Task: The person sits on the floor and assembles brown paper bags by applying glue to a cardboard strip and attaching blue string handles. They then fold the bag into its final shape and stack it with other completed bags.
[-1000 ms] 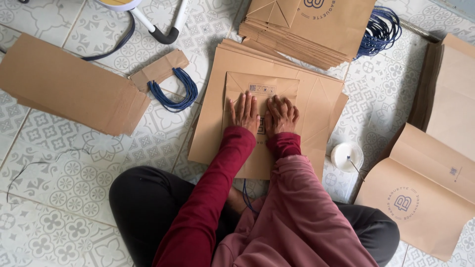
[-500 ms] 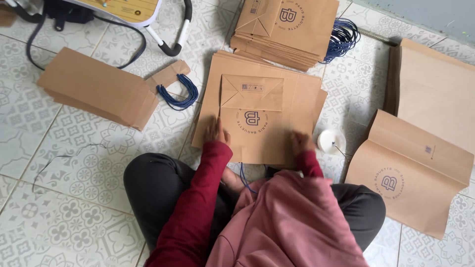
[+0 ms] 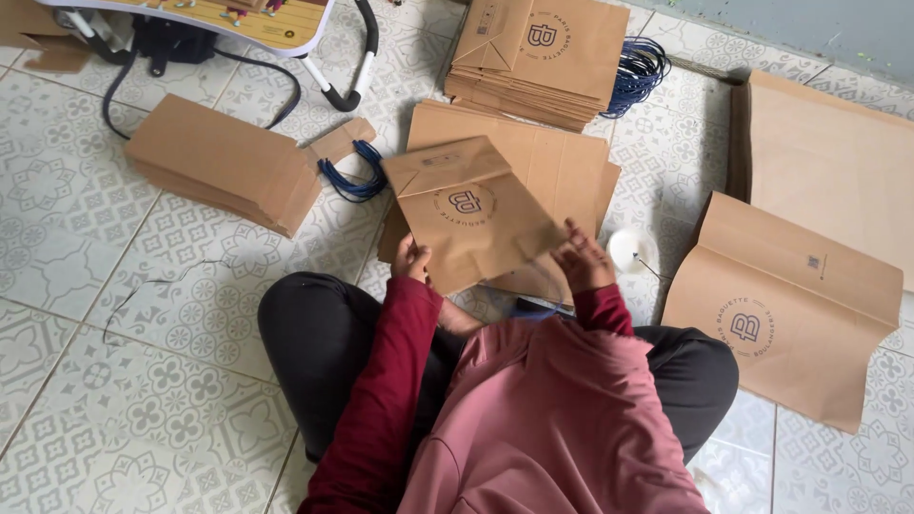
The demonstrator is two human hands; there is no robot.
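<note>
On the patterned tile floor (image 3: pixel 114 314) lie several stacks of flat brown paper bags (image 3: pixel 224 162) (one stack sits further away, near blue cord handles (image 3: pixel 636 69)). The person sits cross-legged and holds one folded paper bag (image 3: pixel 471 214) above a low pile (image 3: pixel 562 162), just in front of the knees. The left hand (image 3: pixel 411 259) grips its lower left edge, the right hand (image 3: pixel 583 257) its lower right edge; the hands are apart. The bag looks light, thin and easy to crease, so holding both edges seems the safest.
</note>
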